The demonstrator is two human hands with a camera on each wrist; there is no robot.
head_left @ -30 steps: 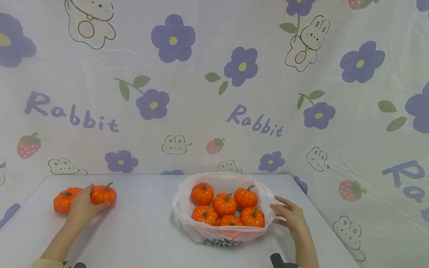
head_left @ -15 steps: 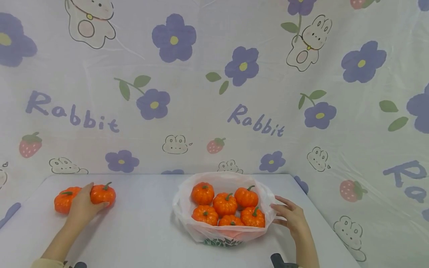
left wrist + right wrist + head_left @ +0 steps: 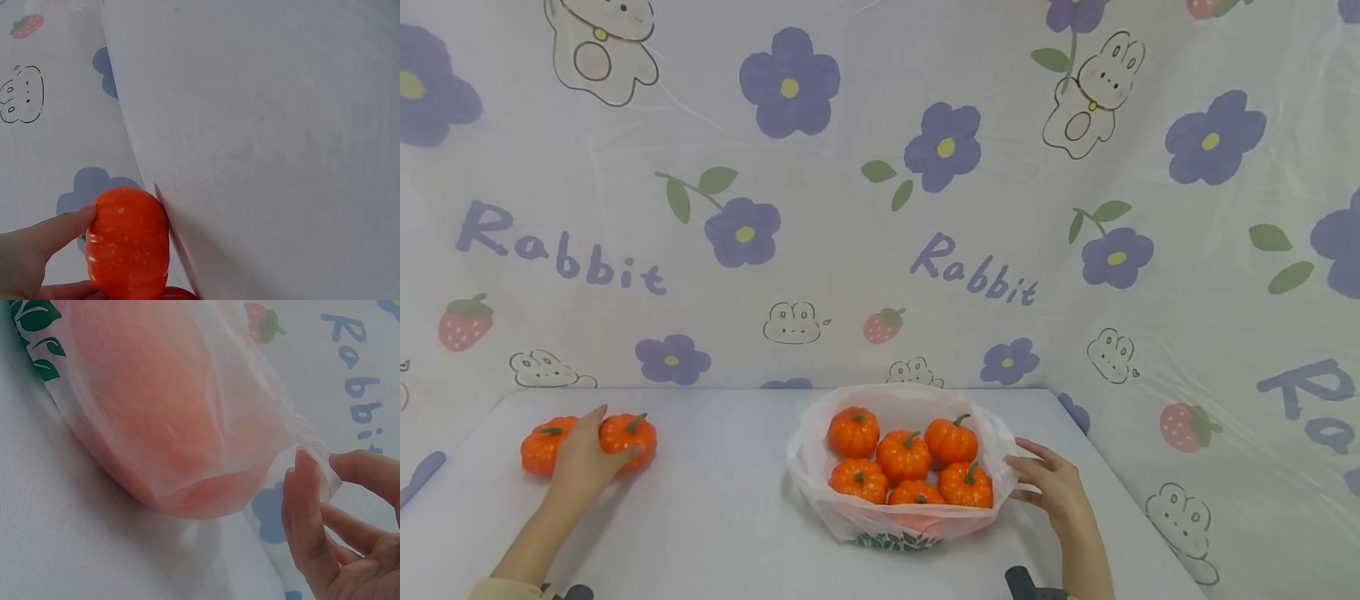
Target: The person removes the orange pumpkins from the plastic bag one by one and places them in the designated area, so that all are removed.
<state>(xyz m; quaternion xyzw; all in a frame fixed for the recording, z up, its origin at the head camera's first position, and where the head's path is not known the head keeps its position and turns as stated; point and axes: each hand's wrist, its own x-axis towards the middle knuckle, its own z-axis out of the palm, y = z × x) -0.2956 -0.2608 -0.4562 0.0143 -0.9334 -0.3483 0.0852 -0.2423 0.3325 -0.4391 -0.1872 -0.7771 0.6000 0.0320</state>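
Note:
At the table's left side, my left hand (image 3: pixel 580 454) holds a small orange pumpkin (image 3: pixel 631 437), thumb across its front. Another orange pumpkin (image 3: pixel 542 450) sits just left of that hand, partly covered by it. The left wrist view shows the held pumpkin (image 3: pixel 128 244) between thumb and fingers, close to the tabletop. Right of centre stands a translucent white plastic bag (image 3: pixel 808 492), its mouth spread wide, with several orange pumpkins (image 3: pixel 902 457) inside. My right hand (image 3: pixel 1056 487) pinches the bag's right rim; in the right wrist view the thin film (image 3: pixel 294 434) runs between thumb and fingers.
A white-covered table (image 3: pixel 722 500) lies under everything. Behind it hangs a backdrop (image 3: pixel 850 275) printed with flowers, rabbits and strawberries. Green leaves are printed on the bag's front. Dark wrist devices (image 3: pixel 1021 583) show at the bottom edge.
My left hand and its pumpkin have shifted slightly left, and the thumb lies a little higher across the pumpkin. The right hand and bag stay put.

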